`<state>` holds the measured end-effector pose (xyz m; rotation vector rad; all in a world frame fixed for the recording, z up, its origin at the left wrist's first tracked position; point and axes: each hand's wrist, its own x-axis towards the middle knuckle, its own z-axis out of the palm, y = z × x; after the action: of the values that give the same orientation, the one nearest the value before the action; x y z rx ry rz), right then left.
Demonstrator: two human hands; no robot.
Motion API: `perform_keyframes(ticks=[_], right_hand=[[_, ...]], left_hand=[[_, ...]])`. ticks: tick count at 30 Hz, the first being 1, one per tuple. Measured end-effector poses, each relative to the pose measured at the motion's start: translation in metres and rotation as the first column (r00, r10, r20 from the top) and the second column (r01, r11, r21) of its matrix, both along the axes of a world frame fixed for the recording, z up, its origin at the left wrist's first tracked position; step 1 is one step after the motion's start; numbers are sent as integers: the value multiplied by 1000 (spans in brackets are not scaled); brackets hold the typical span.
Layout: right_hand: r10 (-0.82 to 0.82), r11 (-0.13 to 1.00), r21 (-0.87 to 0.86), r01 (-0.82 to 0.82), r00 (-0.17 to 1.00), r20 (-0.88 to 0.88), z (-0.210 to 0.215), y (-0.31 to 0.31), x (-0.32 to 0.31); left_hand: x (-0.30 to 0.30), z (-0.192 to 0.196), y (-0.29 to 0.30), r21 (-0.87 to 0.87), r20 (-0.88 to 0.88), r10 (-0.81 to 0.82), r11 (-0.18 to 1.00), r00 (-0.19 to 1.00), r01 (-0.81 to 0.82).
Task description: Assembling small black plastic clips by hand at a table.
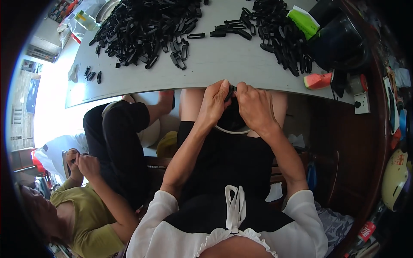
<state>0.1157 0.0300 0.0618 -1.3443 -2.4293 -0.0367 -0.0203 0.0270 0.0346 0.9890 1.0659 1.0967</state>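
Observation:
At the near edge of the grey table [206,81], both my hands grip one small black plastic part [229,93] between them. My left hand [216,101] pinches it from the left, thumb pressed along it. My right hand [257,107] closes on its other side with curled fingers, which hide much of the part. Right below my hands, a dark container with a pale rim [233,130] sits between my knees. On the table beyond lies a large heap of similar black parts [142,32], with a second heap [284,43] to the right.
Several loose parts [91,76] lie at the table's left. A green packet [303,22], a black container [340,43] and a red-and-green object [317,81] stand at the right, near a white power socket [362,103]. Seated at left, another person [92,206] holds something small and dark.

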Motion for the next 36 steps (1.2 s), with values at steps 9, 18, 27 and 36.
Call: perform_keyframes(ticks=[9, 18, 27, 36], right_hand=[[7, 926, -337, -171, 900, -436, -14, -23, 11], [-347, 654, -462, -598, 306, -887, -35, -24, 15], [-259, 806, -588, -64, 855, -449, -68, -19, 37], [-234, 967, 29, 253, 926, -297, 0, 58, 51]], left_hand=[[5, -18, -11, 184, -191, 95, 981, 977, -59], [14, -10, -25, 166, 382, -130, 984, 915, 71], [-20, 7, 38, 425, -349, 244, 902, 905, -79], [-9, -13, 162, 755, -656, 694, 606, 297, 251]])
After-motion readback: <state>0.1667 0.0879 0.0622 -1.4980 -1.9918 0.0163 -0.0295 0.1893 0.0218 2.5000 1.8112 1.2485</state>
